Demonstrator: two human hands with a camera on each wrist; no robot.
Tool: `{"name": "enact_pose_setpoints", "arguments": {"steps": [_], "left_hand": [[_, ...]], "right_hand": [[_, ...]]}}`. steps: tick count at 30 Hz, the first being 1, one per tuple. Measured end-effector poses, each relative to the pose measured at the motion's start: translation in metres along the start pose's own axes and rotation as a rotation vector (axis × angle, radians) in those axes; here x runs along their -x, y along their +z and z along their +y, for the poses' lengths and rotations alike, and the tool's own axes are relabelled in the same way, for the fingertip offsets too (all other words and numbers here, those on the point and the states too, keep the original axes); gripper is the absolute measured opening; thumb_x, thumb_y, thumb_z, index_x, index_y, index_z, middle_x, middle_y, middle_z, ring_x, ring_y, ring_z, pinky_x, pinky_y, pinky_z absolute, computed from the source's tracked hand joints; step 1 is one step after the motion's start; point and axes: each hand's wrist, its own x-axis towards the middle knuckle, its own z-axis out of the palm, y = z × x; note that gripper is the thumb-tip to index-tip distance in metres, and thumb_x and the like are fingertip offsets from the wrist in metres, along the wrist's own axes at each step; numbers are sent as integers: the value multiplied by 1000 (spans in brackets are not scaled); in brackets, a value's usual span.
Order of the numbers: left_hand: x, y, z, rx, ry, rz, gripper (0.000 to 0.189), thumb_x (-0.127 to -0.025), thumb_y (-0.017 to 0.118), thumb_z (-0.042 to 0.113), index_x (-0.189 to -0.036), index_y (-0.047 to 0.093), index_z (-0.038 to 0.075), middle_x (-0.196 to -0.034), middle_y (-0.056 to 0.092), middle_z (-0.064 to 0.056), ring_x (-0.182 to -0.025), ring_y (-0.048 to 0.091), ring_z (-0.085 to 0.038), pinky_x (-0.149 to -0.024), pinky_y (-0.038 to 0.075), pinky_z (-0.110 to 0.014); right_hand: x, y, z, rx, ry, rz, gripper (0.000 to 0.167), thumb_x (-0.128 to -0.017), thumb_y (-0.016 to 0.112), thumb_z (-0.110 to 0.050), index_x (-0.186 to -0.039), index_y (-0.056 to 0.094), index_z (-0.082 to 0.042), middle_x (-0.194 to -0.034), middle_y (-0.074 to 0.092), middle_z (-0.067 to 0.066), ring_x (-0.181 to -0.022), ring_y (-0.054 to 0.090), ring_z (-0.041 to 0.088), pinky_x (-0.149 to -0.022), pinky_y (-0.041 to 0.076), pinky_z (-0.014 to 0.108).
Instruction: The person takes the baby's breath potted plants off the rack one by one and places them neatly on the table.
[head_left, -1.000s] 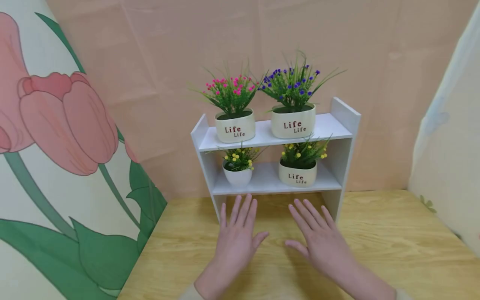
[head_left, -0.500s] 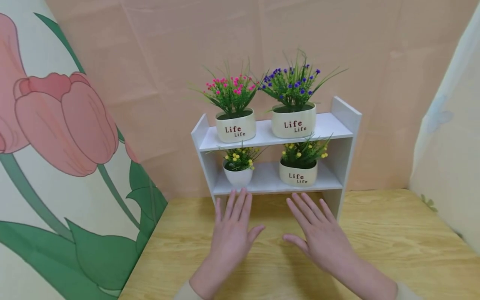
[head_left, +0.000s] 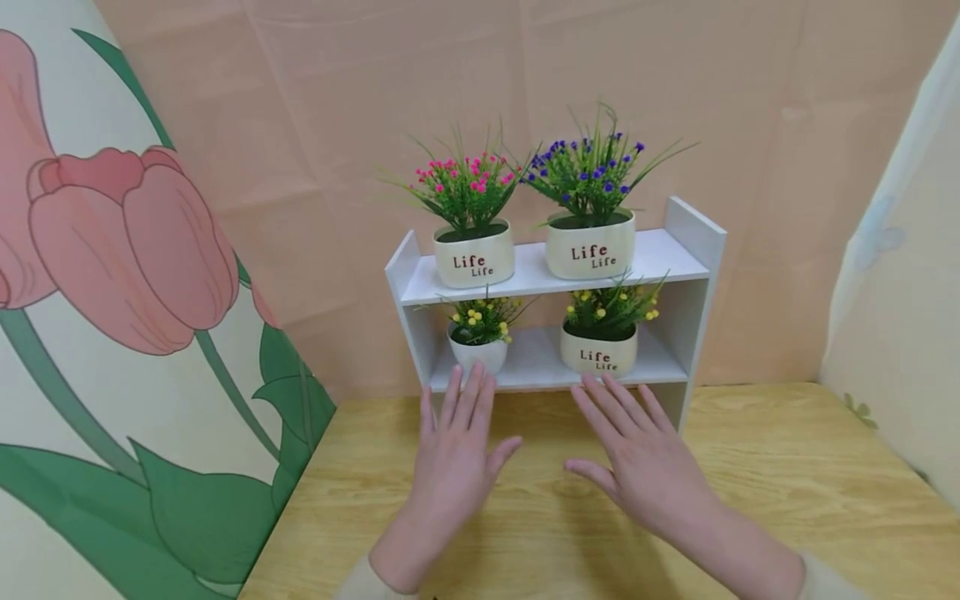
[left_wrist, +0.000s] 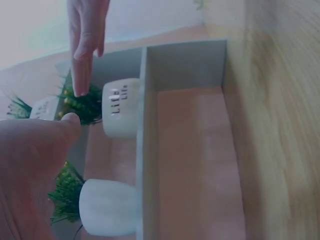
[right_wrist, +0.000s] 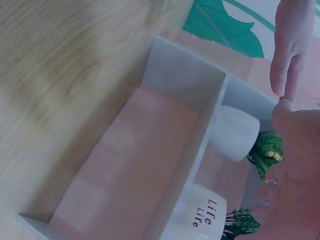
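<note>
My left hand (head_left: 453,471) is held out with straight, spread fingers and grips nothing. In the head view its fingertips overlap the base of a small white pot (head_left: 477,357) of yellow flowers on the lower shelf. Likewise empty, my right hand (head_left: 651,467) is flat with thumb apart, fingertips just below a cream "Life" pot (head_left: 597,352), also with yellow flowers. Both pots stand on a white two-tier shelf unit (head_left: 532,367). On its top board are a cream pot (head_left: 474,258) with pink flowers and another cream pot (head_left: 590,247) with purple-blue flowers.
The shelf unit stands on a wood-grain table (head_left: 540,533), near a pink cloth backdrop (head_left: 337,208). A panel with large painted tulips (head_left: 135,242) rises at the left, and a pale wall (head_left: 900,333) at the right. Below the lower board is an open bay (left_wrist: 192,150).
Both hands have risen in the head view, nearer the lower shelf, and the left has drifted slightly left. Fingers stay straight. The pots and shelf unit have not moved on the table.
</note>
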Motion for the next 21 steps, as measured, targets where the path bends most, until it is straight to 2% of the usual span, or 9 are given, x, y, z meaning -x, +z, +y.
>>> {"name": "enact_pose_setpoints", "arguments": {"steps": [4, 10, 15, 21], "left_hand": [[-4, -6, -3, -8, 5, 29, 94, -105, 65, 62, -174, 30, 8, -182, 21, -12, -168, 11, -37, -131, 11, -72], [-10, -14, -8, -14, 2, 43, 95, -106, 65, 62, -176, 26, 9, -183, 19, -11, -168, 14, -39, -132, 10, -71], [-16, -21, -12, -2, -10, 57, 95, -107, 63, 61, -176, 23, 10, -184, 14, -9, -169, 9, -35, -132, 8, -70], [-23, -32, -19, -14, -17, 91, 96, -107, 64, 60, -176, 22, 9, -184, 17, -11, -170, 7, -34, -132, 8, -69]], "right_hand": [[-5, -4, 2, 1, -2, 11, 93, -108, 43, -76, -171, 39, -8, -178, 32, 15, -163, 31, 40, -136, 6, 57], [-14, -13, 2, -1, -4, 23, 94, -108, 35, -77, -172, 37, -8, -179, 31, 14, -164, 30, 40, -136, 8, 59], [-23, -24, 4, 14, -10, 32, 94, -109, 30, -77, -173, 35, -9, -178, 32, 15, -164, 29, 39, -135, 10, 60], [-33, -37, 9, 1, -12, 55, 94, -109, 28, -78, -174, 33, -10, -180, 30, 14, -166, 25, 38, -136, 8, 58]]}}
